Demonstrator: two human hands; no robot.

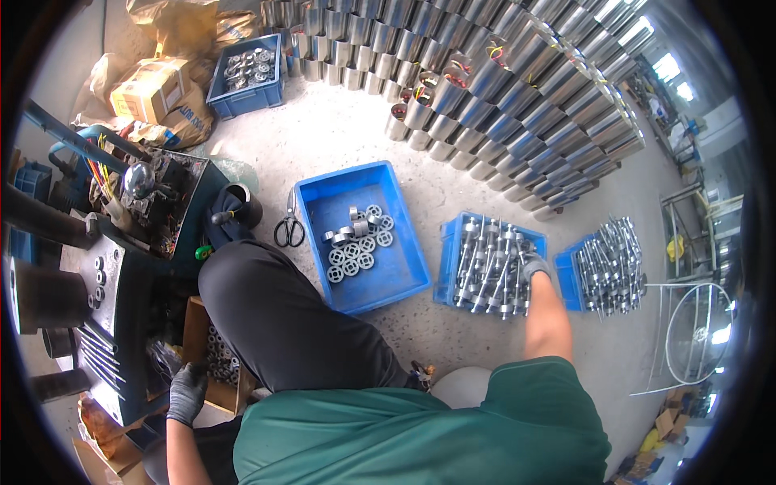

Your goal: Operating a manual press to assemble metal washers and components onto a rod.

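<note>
My left hand [187,394], in a grey glove, is at the lower left beside an open cardboard box [194,333] holding several small round metal parts [220,356]. Its fingers look curled together; what they hold, if anything, is hidden. Reaching out to the right, my gloved right hand [534,265] closes on a metal shaft at the right side of a blue crate [446,275]. That crate is filled with shafts [489,263] carrying thick cylindrical cores, laid side by side. In front of me, a larger blue crate [396,279] contains several round slotted metal end caps [351,252].
Black-handled scissors [289,230] lie left of the large crate. Another shaft-filled blue crate [568,279] stands farther right. Stacked metal cylinders [485,105] rise at the back. A machine bench [113,323] is on the left, and a blue crate of parts [242,101] sits behind.
</note>
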